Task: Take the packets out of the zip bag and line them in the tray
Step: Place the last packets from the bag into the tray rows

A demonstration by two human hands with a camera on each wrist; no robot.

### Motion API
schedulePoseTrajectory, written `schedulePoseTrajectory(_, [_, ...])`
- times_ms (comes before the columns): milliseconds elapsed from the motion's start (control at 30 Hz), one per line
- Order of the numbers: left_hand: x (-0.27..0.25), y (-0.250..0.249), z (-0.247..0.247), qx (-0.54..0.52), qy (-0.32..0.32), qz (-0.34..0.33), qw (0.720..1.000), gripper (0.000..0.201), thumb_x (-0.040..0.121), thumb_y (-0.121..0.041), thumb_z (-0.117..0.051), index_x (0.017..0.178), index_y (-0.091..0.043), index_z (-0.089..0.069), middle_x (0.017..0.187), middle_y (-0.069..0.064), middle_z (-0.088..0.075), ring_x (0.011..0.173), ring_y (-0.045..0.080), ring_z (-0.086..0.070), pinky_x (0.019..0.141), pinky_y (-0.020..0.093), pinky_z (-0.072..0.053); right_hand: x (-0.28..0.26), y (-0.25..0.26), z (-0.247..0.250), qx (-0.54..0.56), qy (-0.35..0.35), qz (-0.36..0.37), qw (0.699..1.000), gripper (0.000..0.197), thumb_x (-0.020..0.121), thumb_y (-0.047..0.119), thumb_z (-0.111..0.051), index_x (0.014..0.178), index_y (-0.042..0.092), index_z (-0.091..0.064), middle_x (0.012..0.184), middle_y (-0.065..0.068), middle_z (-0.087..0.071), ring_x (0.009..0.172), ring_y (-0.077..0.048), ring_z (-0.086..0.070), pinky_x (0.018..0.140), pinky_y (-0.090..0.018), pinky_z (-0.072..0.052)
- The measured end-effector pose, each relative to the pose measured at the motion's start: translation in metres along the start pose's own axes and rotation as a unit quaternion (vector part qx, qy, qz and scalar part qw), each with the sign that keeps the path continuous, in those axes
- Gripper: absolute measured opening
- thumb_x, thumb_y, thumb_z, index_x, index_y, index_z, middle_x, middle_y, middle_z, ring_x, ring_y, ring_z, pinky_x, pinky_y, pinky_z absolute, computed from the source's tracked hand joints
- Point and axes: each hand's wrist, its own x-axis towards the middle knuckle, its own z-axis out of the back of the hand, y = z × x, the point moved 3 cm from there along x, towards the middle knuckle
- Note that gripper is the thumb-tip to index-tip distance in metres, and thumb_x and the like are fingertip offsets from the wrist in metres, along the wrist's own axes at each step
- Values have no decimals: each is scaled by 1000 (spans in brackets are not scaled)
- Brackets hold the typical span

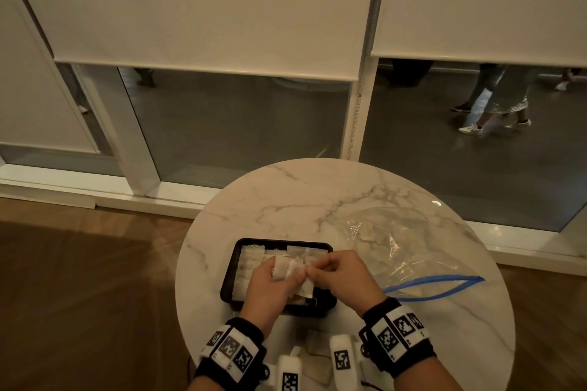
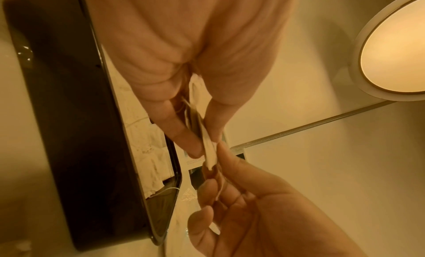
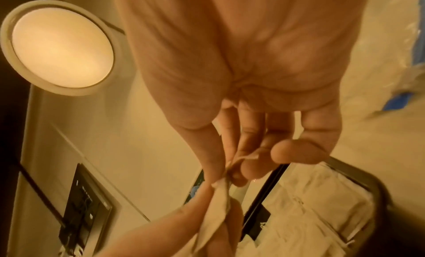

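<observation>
left hand (image 1: 263,284) hovering over the black tray (image 1: 229,276), thumb and fingers clamped on a small stack of white packets (image 1: 286,270) | right hand (image 1: 341,273) meeting it from the right, fingertips pinching the packets' edge | more packets lying in the tray | zip bag (image 1: 413,251) lying open on the marble table (image 1: 286,194), right of tray

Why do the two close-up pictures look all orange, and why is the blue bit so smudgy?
Both wrist views have a warm orange cast, and a round ceiling lamp glows in them. In the right wrist view the zip bag's blue strip is smeared by blur. The head view is dim but sharper, showing the left hand and right hand pinching packets over the black tray, with glare on the zip bag.
</observation>
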Motion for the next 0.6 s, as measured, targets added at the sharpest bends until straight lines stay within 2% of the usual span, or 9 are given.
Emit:
schedulePoseTrajectory(67, [2, 2, 2, -15, -6, 2, 1000, 26, 90, -10, -74, 114, -6, -66, 104, 16, -76, 96, 34, -74, 84, 53, -61, -2, 0, 0, 39, 21, -25, 999, 9, 82, 17, -81, 83, 17, -73, 71, 1, -72, 63, -6, -67, 57, -17, -50])
schedulePoseTrajectory(133, [3, 1, 2, -19, -5, 0, 1000, 26, 91, -14, -74, 115, -8, -66, 105, 14, -76, 98, 32, -74, 86, 52, -60, -2, -1, 0, 62, 22, -38, 997, 13, 82, 14, -81, 87, 12, -70, 72, -3, -70, 59, -8, -63, 53, -18, -46])
schedulePoseTrajectory(200, [3, 0, 2, -25, -19, 5, 1000, 21, 95, -18, -69, 113, -10, -67, 104, 11, -77, 97, 29, -74, 83, 48, -62, -2, 0, 0, 72, 18, -39, 996, 11, 83, 11, -79, 85, 10, -68, 69, -5, -67, 55, -9, -59, 49, -18, -44])
schedulePoseTrajectory(267, [4, 0, 4, -36, -46, 17, 998, 15, 99, -19, -64, 109, -10, -69, 103, 10, -76, 96, 28, -74, 78, 42, -63, 0, 1, 5, 68, 7, -36, 997, 9, 84, 8, -77, 83, 8, -68, 68, -4, -67, 55, -8, -60, 50, -17, -45])
schedulePoseTrajectory(333, [7, 3, 11, -41, -81, 31, 995, 15, 100, -19, -61, 109, -9, -69, 107, 14, -74, 99, 30, -72, 72, 38, -63, 4, 0, 14, 50, -32, -33, 998, 9, 83, 8, -77, 81, 10, -69, 69, -1, -69, 60, -10, -63, 57, -20, -49])
schedulePoseTrajectory(400, [10, 10, 20, -50, -117, 50, 991, 22, 99, -19, -62, 118, -7, -66, 116, 16, -68, 103, 31, -69, 68, 35, -62, 11, -8, 26, -5, -105, -33, 994, 10, 82, 11, -78, 80, 15, -69, 72, 0, -69, 68, -13, -65, 63, -23, -51])
schedulePoseTrajectory(467, [12, 15, 26, -57, -137, 61, 987, 28, 99, -18, -63, 124, -6, -63, 120, 16, -65, 105, 31, -68, 65, 32, -61, 18, -12, 34, -77, -144, -30, 986, 8, 83, 15, -76, 83, 19, -69, 78, 2, -69, 75, -14, -65, 64, -21, -48])
schedulePoseTrajectory(533, [14, 17, 27, -58, -140, 64, 986, 28, 99, -17, -63, 124, -5, -63, 122, 17, -65, 105, 31, -67, 64, 31, -61, 24, -13, 31, -161, -113, -21, 980, 6, 86, 18, -72, 91, 21, -70, 82, 6, -68, 79, -12, -65, 64, -19, -46])
schedulePoseTrajectory(600, [15, 18, 27, -57, -139, 64, 987, 31, 98, -18, -64, 126, -4, -61, 124, 17, -63, 106, 31, -67, 63, 30, -61, 29, -13, 21, -251, -69, -18, 965, 10, 88, 23, -67, 97, 26, -70, 86, 9, -66, 81, -10, -64, 69, -22, -50])
